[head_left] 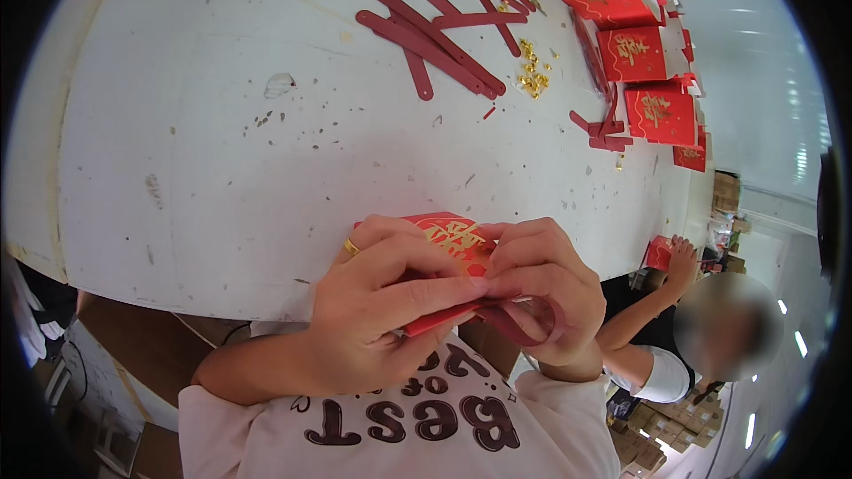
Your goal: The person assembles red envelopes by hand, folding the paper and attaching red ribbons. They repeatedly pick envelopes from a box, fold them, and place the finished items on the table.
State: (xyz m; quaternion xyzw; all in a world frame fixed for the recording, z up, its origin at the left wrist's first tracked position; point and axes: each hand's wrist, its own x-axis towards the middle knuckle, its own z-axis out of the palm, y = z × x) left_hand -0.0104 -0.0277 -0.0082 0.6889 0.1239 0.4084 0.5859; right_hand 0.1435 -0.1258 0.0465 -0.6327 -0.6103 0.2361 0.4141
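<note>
Close to my body, at the table's near edge, both hands meet on a red gift box (453,229) with gold decoration. My left hand (382,297), with a gold ring on one finger, is closed round the box's left side, its thumb pressed toward the top edge. A dark red strap (543,334) bends into a loop below my right hand (546,279), whose fingers pinch its end against the box beside my left thumb. The fingertips hide the spot where strap and box meet, and whether a small fastener is between them cannot be seen.
Flat dark red straps (426,44) lie spread across the white table (266,151), beside a small pile of gold fasteners (532,80). Red boxes (632,53) line the far right edge, near more straps (603,135). At right, a co-worker's hand (682,266) touches another red box (658,253).
</note>
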